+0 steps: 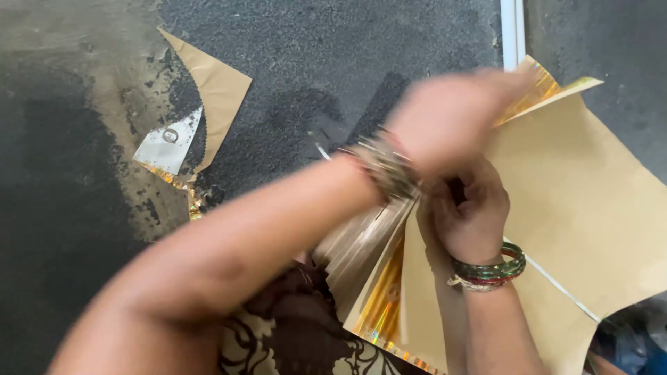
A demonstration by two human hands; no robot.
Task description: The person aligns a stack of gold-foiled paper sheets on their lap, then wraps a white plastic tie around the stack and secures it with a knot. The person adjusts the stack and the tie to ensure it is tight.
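A stack of tan paper sheets (pixel 583 208) with shiny gold foil backs (pixel 382 312) lies on the dark floor at the right. My right hand (pixel 467 217) rests on the stack near its middle, fingers curled around the gathered edges; green and red bangles (pixel 490 271) ring its wrist. My left hand (pixel 451 118) reaches across from the lower left and is blurred by motion above the stack's upper edge, next to a gold foil corner (pixel 538 90). Its grip is too smeared to read. Metal bangles (pixel 385 167) sit on the left wrist.
A tan paper offcut (pixel 219 87) and a white scrap (pixel 167 144) with gold shreds lie on the gritty dark floor (pixel 299 55) at the upper left. A white strip (pixel 511 31) runs at the top. Brown patterned cloth (pixel 299 333) covers my lap.
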